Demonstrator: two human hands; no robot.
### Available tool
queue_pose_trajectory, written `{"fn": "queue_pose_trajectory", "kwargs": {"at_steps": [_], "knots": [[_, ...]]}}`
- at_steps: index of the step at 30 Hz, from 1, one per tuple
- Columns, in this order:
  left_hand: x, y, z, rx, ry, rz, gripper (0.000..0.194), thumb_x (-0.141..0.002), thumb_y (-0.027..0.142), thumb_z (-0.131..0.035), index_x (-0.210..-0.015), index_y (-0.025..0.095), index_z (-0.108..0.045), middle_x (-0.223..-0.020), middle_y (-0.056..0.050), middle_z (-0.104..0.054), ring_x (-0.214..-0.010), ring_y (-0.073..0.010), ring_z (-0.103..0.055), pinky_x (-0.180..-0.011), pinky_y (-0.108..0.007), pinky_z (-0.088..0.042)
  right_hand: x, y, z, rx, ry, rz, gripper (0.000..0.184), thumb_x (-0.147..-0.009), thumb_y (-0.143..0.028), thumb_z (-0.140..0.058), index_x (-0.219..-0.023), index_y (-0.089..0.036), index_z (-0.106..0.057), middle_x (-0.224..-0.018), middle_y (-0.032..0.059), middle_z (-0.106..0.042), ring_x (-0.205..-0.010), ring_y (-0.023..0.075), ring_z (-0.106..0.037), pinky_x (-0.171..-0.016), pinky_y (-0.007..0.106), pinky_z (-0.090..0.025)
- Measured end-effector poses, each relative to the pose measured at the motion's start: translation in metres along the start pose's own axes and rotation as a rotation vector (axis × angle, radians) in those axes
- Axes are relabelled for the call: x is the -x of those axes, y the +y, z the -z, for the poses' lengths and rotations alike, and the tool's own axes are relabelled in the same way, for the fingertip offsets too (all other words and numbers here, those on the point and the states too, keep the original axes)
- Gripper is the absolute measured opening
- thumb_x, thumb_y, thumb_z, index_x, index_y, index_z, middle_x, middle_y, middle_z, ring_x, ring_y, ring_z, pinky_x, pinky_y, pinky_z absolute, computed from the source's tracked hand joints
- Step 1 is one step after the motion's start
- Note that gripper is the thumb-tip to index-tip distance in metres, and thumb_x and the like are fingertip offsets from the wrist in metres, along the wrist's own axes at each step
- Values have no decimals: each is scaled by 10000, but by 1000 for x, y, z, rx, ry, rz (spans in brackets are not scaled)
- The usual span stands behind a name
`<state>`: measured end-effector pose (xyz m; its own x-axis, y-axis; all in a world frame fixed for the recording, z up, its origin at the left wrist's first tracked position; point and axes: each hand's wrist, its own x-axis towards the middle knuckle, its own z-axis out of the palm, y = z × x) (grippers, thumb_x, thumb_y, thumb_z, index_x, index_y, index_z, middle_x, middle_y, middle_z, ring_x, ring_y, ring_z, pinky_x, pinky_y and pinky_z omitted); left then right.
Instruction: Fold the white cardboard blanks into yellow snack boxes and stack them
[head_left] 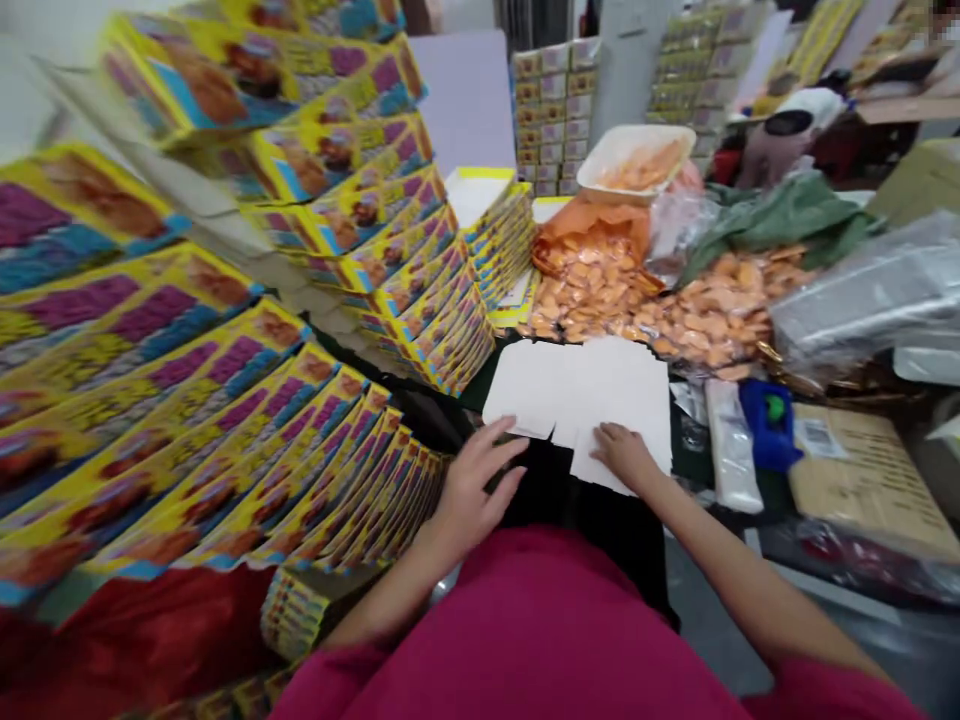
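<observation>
A flat white cardboard box blank (540, 375) lies in front of me, a slit cut into its near edge. My right hand (626, 455) rests on its near right flap, palm down with the fingers stretched out. By the near left corner is my left hand (484, 480), its fingers spread and the thumb apart, holding nothing. Its fingertips are at the blank's edge; whether they touch it I cannot tell. Beyond the blank is a heap of small orange wrapped pieces (592, 290), some spilling from an orange bag (637, 225).
Tall stacks of printed yellow boxes (420, 270) rise close on my left. To the right lie a blue tape dispenser (772, 425), a clear plastic packet (731, 450) and a brown carton (862, 470). A white tub (600, 175) stands behind the heap. Another person (795, 130) is at far right.
</observation>
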<state>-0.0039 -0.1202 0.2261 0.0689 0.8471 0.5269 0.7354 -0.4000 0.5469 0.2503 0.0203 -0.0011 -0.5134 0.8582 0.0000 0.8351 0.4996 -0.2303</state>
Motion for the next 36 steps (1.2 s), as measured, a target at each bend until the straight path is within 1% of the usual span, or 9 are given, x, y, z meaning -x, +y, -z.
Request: {"fn": "queue_pose_trajectory", "kwargs": {"at_steps": [3, 6, 9, 14, 19, 23, 26, 31, 36], "knots": [[14, -36, -48, 313, -397, 243, 250, -851, 291, -568, -1039, 254, -728, -1168, -83, -700, -1130, -248, -630, -1009, -439, -480, -26, -9, -9, 2, 27, 26, 538, -891, -426, -581, -1354, -174, -473, -1465, 214, -422, -1380, 342, -347, -1056, 527, -340], [37, -66, -88, 447, -652, 447, 287, -788, 275, -618, -1045, 239, -739, -1101, -80, -728, -1052, -250, -658, -971, -407, -489, -43, -31, -14, 9, 36, 77, 676, -861, -459, -619, -1409, -130, -397, -1520, 233, -322, -1407, 375, -275, -1067, 540, -325], [55, -83, -111, 495, -784, 526, 355, -774, 284, -633, -1114, 224, -717, -1147, -79, -714, -1076, -253, -641, -984, -398, -465, -52, -53, -9, 3, -13, 120, 394, -928, -249, -511, -1272, -58, -515, -1359, 249, -499, -1270, 328, -447, -988, 434, -422], [57, -94, -120, 569, -802, 585, 368, -789, 296, -621, -1134, 209, -712, -1156, -80, -707, -1104, -252, -620, -1003, -383, -441, -51, -68, 11, -55, -47, 172, 268, -909, -40, -399, -1032, -70, -635, -1044, 181, -650, -1012, 253, -570, -919, 355, -446], [50, -104, -130, 719, -763, 694, 346, -801, 321, -622, -1102, 180, -718, -1105, -91, -717, -1027, -241, -636, -957, -377, -456, -48, -57, 18, -183, -20, 135, 176, -919, -120, -489, -880, -120, -661, -924, 127, -659, -938, 240, -564, -887, 353, -458], [46, -110, -139, 818, -802, 792, 365, -786, 333, -654, -1096, 147, -704, -1001, -100, -725, -867, -201, -651, -817, -334, -484, -51, -49, 14, -310, 33, 62, 116, -888, -119, -557, -876, -140, -670, -963, 112, -656, -948, 219, -563, -895, 340, -463], [39, -111, -143, 908, -801, 845, 347, -770, 362, -679, -1029, 134, -720, -952, -94, -723, -787, -168, -638, -753, -295, -477, -54, -45, 14, -419, 70, 11, 143, -878, -135, -574, -773, -164, -667, -861, 89, -653, -863, 206, -579, -847, 333, -474], [22, -108, -150, 1045, -738, 887, 344, -752, 414, -713, -948, 132, -735, -957, -95, -718, -707, -130, -611, -682, -255, -461, -61, -41, 21, -637, 123, -112, 142, -813, -130, -592, -701, -194, -650, -764, 30, -652, -717, 157, -599, -718, 283, -486], [8, -107, -165, 1127, -628, 979, 391, -708, 440, -773, -919, 116, -715, -914, -106, -712, -675, -121, -612, -662, -246, -457, -68, -33, 39, -831, 157, -243, 180, -826, -255, -524, -698, -186, -630, -721, 15, -668, -679, 153, -616, -675, 279, -491]]}}
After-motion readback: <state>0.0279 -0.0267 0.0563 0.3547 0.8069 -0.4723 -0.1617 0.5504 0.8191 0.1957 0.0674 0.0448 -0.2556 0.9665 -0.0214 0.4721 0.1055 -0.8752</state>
